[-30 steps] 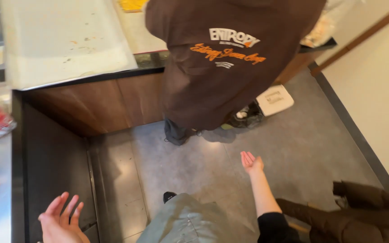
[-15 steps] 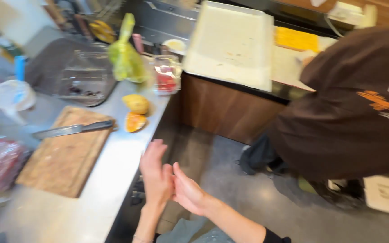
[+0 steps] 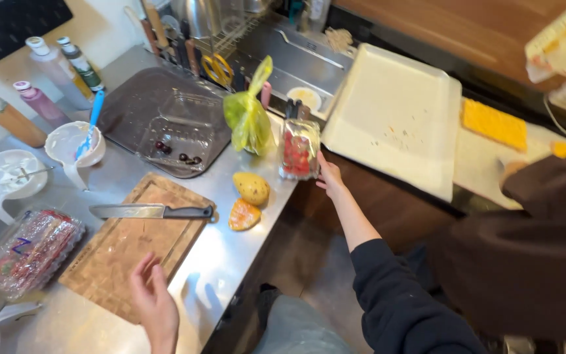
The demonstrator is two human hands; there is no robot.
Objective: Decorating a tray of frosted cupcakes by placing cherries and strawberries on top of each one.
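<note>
My right hand [image 3: 329, 177] reaches out to a clear plastic box of red fruit [image 3: 299, 149] at the counter's edge, fingers touching its side. My left hand [image 3: 154, 303] hovers open over the near end of a wooden cutting board [image 3: 132, 246]. A knife [image 3: 151, 211] with a black handle lies across the board's far end. A whole mango [image 3: 251, 187] and a cut orange piece [image 3: 244, 215] sit on the steel counter between the board and the box.
A green plastic bag [image 3: 249, 118], a dark tray with a clear clamshell [image 3: 179, 133], white bowls [image 3: 73, 145], squeeze bottles [image 3: 42, 103] and a wrapped fruit pack [image 3: 29, 250] crowd the counter. A large white board [image 3: 397, 118] lies to the right. Another person in brown [image 3: 532, 255] stands close at the right.
The view has swung from the floor up to the counter. My hands, together half a second ago, have parted: the right went out to the fruit box, the left over the cutting board.
</note>
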